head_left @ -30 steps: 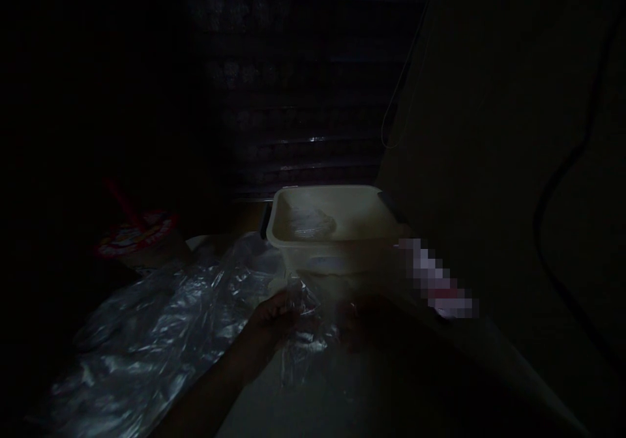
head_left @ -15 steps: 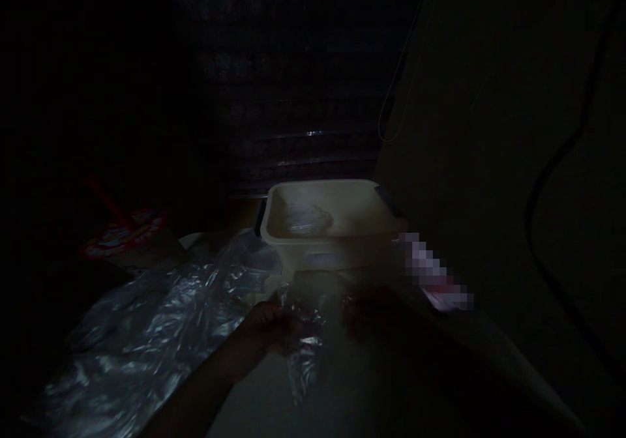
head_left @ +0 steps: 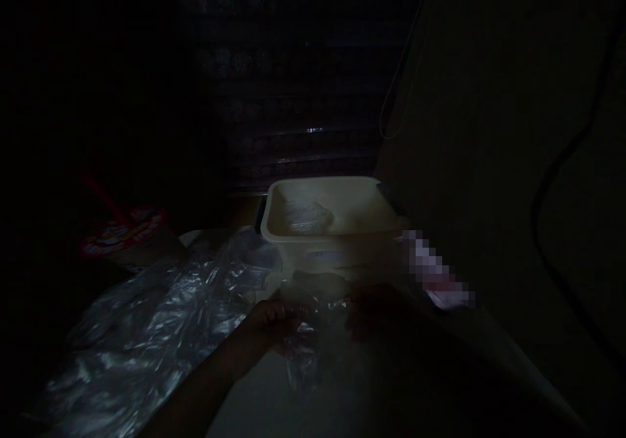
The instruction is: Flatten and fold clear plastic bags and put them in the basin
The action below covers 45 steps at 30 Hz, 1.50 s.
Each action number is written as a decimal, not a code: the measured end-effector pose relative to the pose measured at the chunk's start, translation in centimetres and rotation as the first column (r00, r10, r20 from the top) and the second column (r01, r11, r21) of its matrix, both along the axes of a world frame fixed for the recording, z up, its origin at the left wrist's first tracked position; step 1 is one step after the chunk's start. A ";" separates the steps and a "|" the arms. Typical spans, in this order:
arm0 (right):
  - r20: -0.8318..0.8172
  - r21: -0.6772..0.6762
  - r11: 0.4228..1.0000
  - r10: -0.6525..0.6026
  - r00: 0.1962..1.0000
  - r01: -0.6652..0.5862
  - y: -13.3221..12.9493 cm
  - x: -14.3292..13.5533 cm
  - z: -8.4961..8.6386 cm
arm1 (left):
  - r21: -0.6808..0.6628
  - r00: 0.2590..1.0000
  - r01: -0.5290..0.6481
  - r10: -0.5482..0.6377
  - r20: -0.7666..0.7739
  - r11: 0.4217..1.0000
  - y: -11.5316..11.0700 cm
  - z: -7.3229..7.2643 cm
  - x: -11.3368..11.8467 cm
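In dim light my left hand (head_left: 271, 321) pinches a small clear plastic bag (head_left: 303, 360), which hangs below the fingers. The bag's shiny upper edge stretches across to my right hand (head_left: 374, 311), whose closed fingertips appear to grip it. Deep shadow hides most of that hand. Just beyond both hands stands a cream plastic basin (head_left: 332, 239) with dark handles. Inside it, on the left, lies a clear plastic bundle (head_left: 308, 216). A large heap of clear plastic (head_left: 161, 334) spreads to the left of my left forearm.
A cup with a red patterned lid (head_left: 124, 233) and red straw stands at the left. Beyond the basin's right side lies a pinkish-white item (head_left: 443, 281), partly blurred. The pale table top (head_left: 264, 399) shows below my hands. A dark cable (head_left: 538, 210) hangs at right.
The clear plastic bag has lifted slightly and spread to the right, so its edge now reaches my right fingertips. My left hand has barely moved.
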State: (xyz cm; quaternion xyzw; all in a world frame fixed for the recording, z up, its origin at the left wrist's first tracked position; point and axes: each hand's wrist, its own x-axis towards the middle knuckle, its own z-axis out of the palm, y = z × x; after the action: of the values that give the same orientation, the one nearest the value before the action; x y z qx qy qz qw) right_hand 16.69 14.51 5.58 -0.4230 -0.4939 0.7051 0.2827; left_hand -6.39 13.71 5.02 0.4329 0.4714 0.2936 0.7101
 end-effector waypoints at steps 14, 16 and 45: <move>-0.050 -0.104 0.994 -0.043 0.998 0.038 1.0 -0.3 -1.9 | 0.017 0.995 -0.098 0.098 -0.003 0.995 0.2 0.9 0.3; -0.056 -0.110 0.993 -0.048 0.997 0.042 0.9 -0.3 -1.7 | 0.022 0.997 -0.072 0.073 -0.006 0.997 0.3 0.8 0.3; -0.038 -0.065 0.992 -0.108 0.993 0.105 0.7 -0.3 -1.5 | 0.071 0.996 -0.086 0.084 0.030 0.994 0.3 0.7 0.1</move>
State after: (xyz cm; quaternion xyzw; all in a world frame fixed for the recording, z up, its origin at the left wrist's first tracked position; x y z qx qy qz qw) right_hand 16.40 15.20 4.12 -0.4425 -0.4424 0.7128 0.3168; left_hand -6.30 14.04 5.74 0.4337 0.4689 0.3464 0.6871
